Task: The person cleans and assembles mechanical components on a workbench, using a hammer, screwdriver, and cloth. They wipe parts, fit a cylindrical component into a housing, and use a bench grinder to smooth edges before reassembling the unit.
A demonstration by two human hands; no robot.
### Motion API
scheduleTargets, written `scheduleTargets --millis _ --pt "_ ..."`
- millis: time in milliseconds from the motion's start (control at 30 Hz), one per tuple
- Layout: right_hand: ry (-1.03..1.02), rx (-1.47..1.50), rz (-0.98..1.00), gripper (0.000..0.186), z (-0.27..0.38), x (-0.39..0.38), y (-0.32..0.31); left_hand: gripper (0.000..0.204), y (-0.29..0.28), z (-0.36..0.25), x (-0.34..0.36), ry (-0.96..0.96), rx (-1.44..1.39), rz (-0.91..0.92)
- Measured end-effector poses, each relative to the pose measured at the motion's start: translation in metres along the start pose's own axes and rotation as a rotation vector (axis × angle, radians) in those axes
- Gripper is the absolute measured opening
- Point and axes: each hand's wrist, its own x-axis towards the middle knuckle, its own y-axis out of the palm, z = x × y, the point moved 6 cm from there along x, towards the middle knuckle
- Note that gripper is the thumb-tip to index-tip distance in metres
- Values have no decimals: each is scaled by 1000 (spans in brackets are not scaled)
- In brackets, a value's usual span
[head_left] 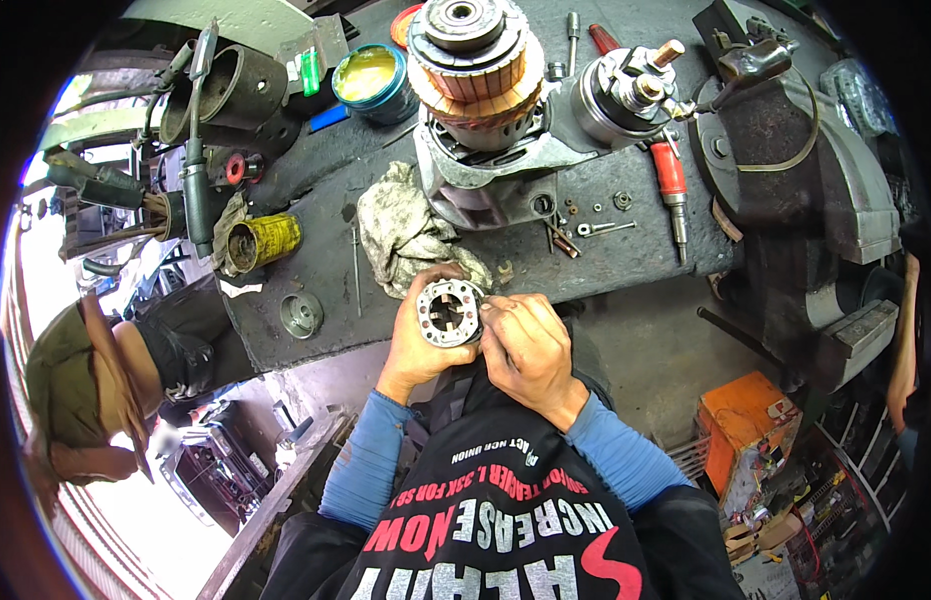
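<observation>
My left hand (414, 352) is wrapped around a round metal motor brush holder (427, 322), with its open centre facing up and copper-coloured blocks showing inside. At the ring's right edge, my right hand (534, 345) is pinched closed; whatever its fingertips hold is hidden. Just beyond my hands a stained cloth rag (396, 235) lies crumpled on the dark workbench (321, 230). Behind it a copper-wound armature (476, 85) stands upright in a grey metal housing (476, 190), and a cylindrical solenoid (611, 105) is attached on its right.
Several nuts and bolts (606, 228) and a red-handled tool (672, 185) lie right of the housing. A large bench vise (776, 130) fills the right side. Left are a yellow can (266, 243), a metal cup (302, 314) and a grease tub (371, 82). Another person (96, 390) is at far left.
</observation>
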Motion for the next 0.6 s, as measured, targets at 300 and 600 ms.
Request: scheduleTargets --millis 300,600 --pt "80 31 -50 21 -1 8 -11 84 1 -8 6 -47 28 -19" --pt "249 123 -103 14 -15 5 -14 88 1 -11 8 -20 44 -63"
